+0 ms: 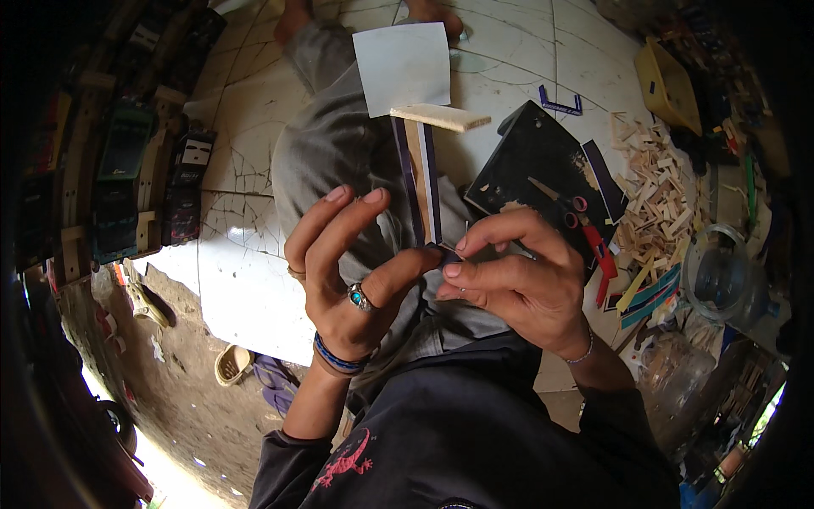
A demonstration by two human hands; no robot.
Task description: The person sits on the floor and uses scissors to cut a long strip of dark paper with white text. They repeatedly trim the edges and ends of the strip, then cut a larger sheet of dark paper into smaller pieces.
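Note:
A long narrow wooden piece [416, 174] with dark purple edging stretches away from me over my lap. A pale wooden crosspiece [441, 117] lies across its far end, beside a white square sheet [404, 69]. My left hand [348, 276] holds the near end of the long piece, its index finger pressed there and two other fingers raised; its thumb is hidden. My right hand [521, 284] is closed in a pinch at that same end. Something thin and small shows at its fingertips, too small to name. Both hands almost meet there.
To the right lies a black board [530, 161] carrying scissors [560, 199] and a red-handled tool [600, 250]. Beyond are a heap of wood offcuts [657, 191], a yellow container [666, 85] and a clear plastic jug [716, 271]. Sandals [233, 365] lie at left, below dark shelving [127, 153].

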